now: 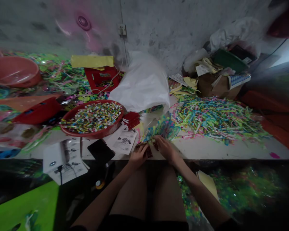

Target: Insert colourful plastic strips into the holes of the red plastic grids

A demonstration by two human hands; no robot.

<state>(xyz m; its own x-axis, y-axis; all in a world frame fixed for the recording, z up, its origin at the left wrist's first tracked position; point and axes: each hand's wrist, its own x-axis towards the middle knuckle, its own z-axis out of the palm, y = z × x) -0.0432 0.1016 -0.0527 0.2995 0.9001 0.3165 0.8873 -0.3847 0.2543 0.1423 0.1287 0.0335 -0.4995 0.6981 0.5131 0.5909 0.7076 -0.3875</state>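
Observation:
At the front edge of the table, my left hand (139, 156) is closed on a small dark red printed card (148, 151). Close beside it my right hand (164, 148) has its fingers curled together over another dark red bit and the end of some coloured strips; what exactly it grips is partly hidden. Just beyond both hands lies a clump of blue, green and pink plastic strips (162, 128). A stack of red cards (131, 120) rests to the upper left of my left hand, near printed white sheets (122, 141).
A red basin (93, 133) full of small coloured pieces stands left. A black phone-like slab (101, 151) lies before it. A white sack (144, 80) is behind my hands. Right, a large heap of coloured strips (214, 118) spreads before a cardboard box (208, 85).

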